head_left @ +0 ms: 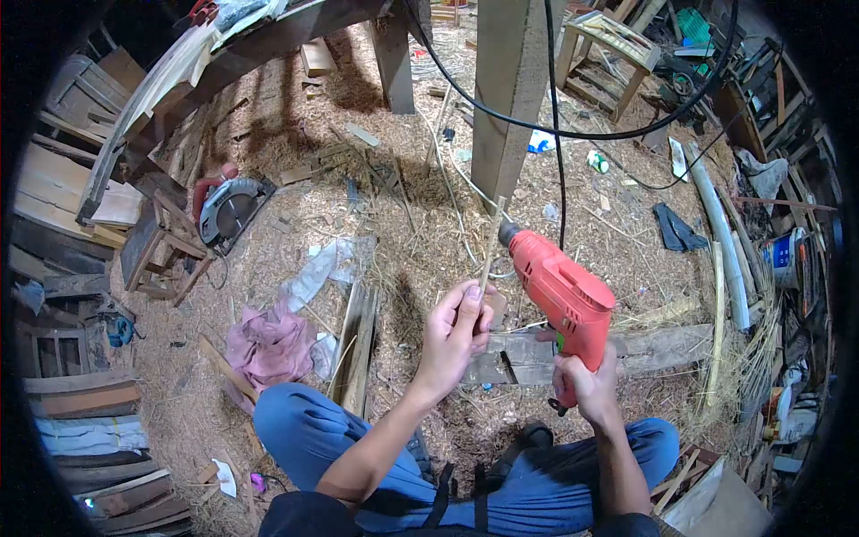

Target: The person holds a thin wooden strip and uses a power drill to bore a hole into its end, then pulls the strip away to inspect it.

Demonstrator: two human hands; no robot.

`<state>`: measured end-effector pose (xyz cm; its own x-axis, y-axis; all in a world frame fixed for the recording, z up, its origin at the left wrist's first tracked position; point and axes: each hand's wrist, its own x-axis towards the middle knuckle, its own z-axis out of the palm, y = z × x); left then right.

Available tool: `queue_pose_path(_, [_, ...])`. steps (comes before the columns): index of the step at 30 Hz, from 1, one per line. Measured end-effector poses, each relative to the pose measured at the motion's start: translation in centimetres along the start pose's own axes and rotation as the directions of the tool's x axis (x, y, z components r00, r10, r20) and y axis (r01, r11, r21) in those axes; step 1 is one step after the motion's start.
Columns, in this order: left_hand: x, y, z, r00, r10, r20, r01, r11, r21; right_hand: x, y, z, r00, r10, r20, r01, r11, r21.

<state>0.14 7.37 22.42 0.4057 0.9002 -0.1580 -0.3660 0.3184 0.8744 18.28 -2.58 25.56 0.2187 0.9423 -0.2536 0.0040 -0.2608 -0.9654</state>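
Note:
My left hand [455, 333] pinches a thin wooden stick [492, 249] between thumb and fingers, its upper end pointing away from me. In my right hand [591, 383] is a red power drill [564, 291], fingers wrapped around the handle near the green trigger. The dark chuck [509, 234] points up and left, right beside the stick's upper part. Behind both hands a weathered timber beam [658, 347] lies across the sawdust floor. My knees in blue trousers [309, 425] are spread on either side below.
A wooden post [506, 116] stands ahead, with black cables [554, 116] hanging past it. To the left are a circular saw [234, 213], a small wooden stool [159, 246] and a pink cloth [271, 345]. Scrap wood lines both sides. A wooden stand [617, 45] sits far right.

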Motion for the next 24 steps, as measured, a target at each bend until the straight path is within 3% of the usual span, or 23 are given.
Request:
queue_pose_path(15, [0.3, -0.6, 0.0, 0.999, -0.026, 0.021, 0.027, 0.999, -0.030, -0.3, 0.6, -0.4, 1.000, 0.018, -0.014, -0.018, 1.000, -0.004])
queue_pose_path(22, [1.0, -2.7, -0.6, 0.987, 0.063, -0.149, -0.063, 0.998, 0.008, -0.5, 0.2, -0.2, 0.998, 0.061, -0.014, -0.060, 0.997, 0.042])
queue_pose_path(24, [1.2, -3.8, -1.3, 0.986, 0.054, -0.157, -0.056, 0.998, -0.009, -0.5, 0.0, 0.2, 0.992, 0.074, -0.101, -0.055, 0.982, 0.182])
